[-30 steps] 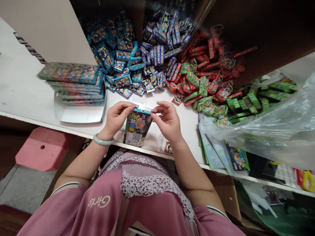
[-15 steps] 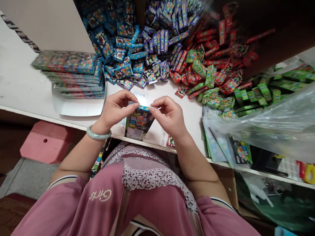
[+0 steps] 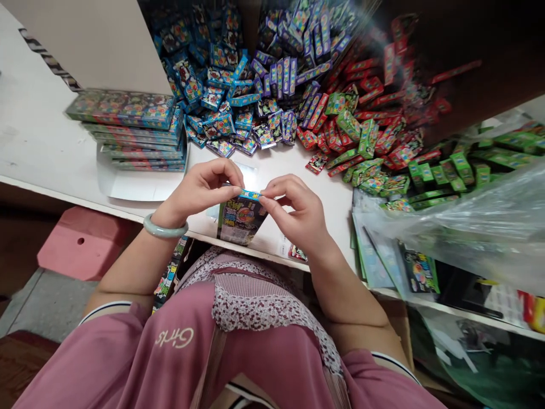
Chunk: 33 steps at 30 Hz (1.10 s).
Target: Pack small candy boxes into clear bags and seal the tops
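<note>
A dark printed box (image 3: 242, 218) with colourful lettering stands upright near the table's front edge, its narrow top side blue. My left hand (image 3: 206, 187), a pale green bangle (image 3: 165, 228) on its wrist, pinches the box's top left corner between thumb and fingers. At the top right corner, the thumb and fingertips of my right hand (image 3: 296, 207) are closed in the same way. Whether a thin clear film lies between the fingertips is too small to tell. Behind the hands, a clear plastic sheet (image 3: 248, 172) lies on the table.
Heaped small packs run along the back: blue (image 3: 215, 96), purple (image 3: 284, 76), red (image 3: 377, 94) and green (image 3: 367, 139). Flat printed boxes (image 3: 128, 108) are stacked at left. Clear plastic (image 3: 481, 221) covers the right side. A pink stool (image 3: 83, 244) stands below left.
The view has shifted slightly, so the piles appear a little further right. Both hands stay at the box's top corners, and the box remains upright.
</note>
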Each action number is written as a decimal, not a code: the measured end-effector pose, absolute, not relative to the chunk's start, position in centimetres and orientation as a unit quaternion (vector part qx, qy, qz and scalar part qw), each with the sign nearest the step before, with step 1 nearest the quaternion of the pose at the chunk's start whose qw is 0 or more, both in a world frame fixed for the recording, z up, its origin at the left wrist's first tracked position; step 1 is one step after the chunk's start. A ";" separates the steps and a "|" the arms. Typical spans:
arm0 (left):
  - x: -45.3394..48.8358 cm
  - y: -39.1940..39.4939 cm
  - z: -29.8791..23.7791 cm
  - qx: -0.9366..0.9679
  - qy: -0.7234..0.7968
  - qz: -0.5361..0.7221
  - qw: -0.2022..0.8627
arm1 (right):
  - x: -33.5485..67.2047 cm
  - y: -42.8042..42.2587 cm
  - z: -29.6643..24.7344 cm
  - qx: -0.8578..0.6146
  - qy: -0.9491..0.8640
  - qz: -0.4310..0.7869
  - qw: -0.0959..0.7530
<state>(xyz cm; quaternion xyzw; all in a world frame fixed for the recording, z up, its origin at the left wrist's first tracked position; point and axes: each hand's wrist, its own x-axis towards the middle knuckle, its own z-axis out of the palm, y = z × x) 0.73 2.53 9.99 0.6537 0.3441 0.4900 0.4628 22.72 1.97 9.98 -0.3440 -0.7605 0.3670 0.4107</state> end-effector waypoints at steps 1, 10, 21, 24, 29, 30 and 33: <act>0.6 2.4 10.0 0.656 0.348 0.483 0.465 | 22.8 1.8 9.9 -0.338 -0.771 0.347 0.413; 0.4 1.7 10.1 0.672 0.370 0.472 0.434 | 23.0 0.7 9.1 -0.344 -0.770 0.302 0.444; 0.3 1.9 9.8 0.682 0.358 0.474 0.427 | 21.9 0.9 10.7 -0.384 -0.775 0.283 0.414; 0.2 1.9 9.8 0.691 0.359 0.467 0.419 | 22.3 0.8 10.7 -0.363 -0.794 0.264 0.410; 0.2 1.7 9.9 0.708 0.374 0.441 0.404 | 23.0 0.7 10.0 -0.324 -0.812 0.242 0.422; 0.2 1.7 10.0 0.710 0.378 0.439 0.401 | 23.0 0.7 9.8 -0.317 -0.808 0.241 0.433; 0.4 1.6 10.1 0.714 0.387 0.443 0.380 | 22.6 0.9 9.6 -0.324 -0.793 0.239 0.458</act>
